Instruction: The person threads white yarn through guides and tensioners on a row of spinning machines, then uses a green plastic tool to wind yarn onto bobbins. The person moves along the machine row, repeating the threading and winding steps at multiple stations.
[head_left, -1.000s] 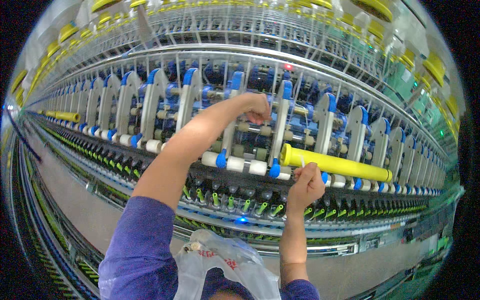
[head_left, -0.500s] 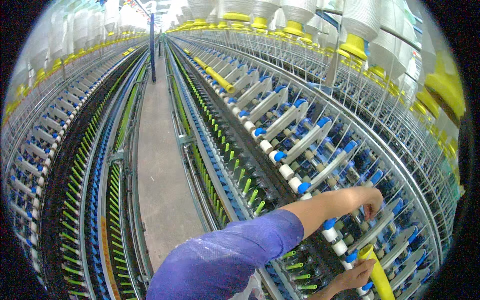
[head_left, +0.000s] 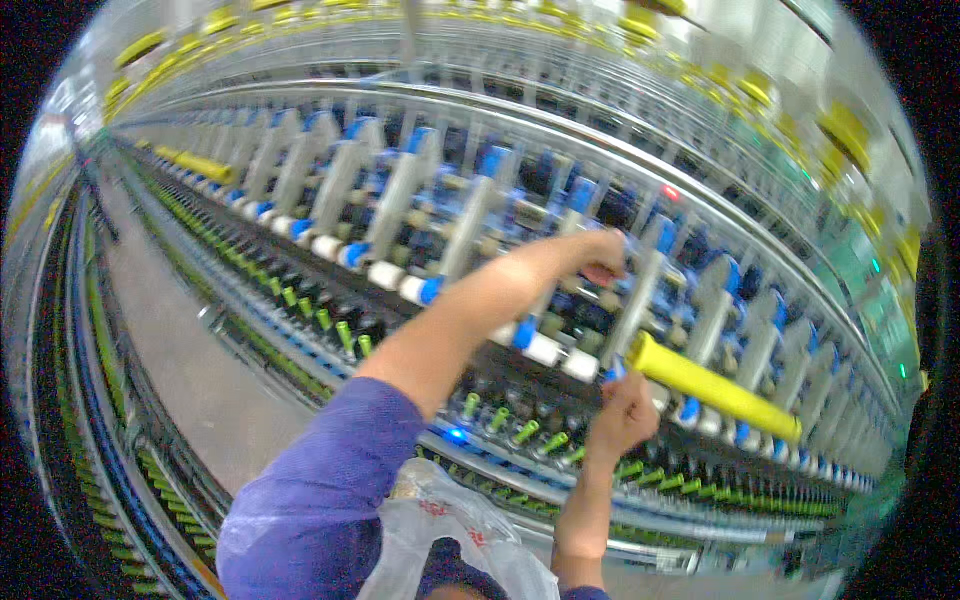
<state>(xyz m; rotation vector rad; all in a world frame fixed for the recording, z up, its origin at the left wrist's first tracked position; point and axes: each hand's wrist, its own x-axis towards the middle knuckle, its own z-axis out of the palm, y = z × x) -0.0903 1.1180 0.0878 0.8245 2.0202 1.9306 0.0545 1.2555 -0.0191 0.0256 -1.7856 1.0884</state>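
Observation:
My left hand (head_left: 603, 257) reaches across the spinning frame, over the rollers between two grey arms (head_left: 640, 305). Its fingers curl downward, and what they grip, if anything, is hidden by the hand and blur. Lower down, my right hand (head_left: 626, 412) is closed with the thumb side up, by the front white rollers (head_left: 560, 355). Just above it lies the near end of a long yellow tube (head_left: 720, 388), resting slantwise along the rollers. Whatever is pinched in the right fingers is too small to make out.
Green spindles (head_left: 526, 432) stand in a row below the rollers. A second yellow tube (head_left: 205, 165) lies farther left along the machine. A metal rail (head_left: 480, 105) runs behind the grey arms, under yellow-based bobbins. White translucent plastic (head_left: 440, 520) hangs at my front.
My view has swung right, toward the machine, so hands and yellow tube appear farther left and higher. The left hand still reaches over the rollers; the right stays by the tube's end.

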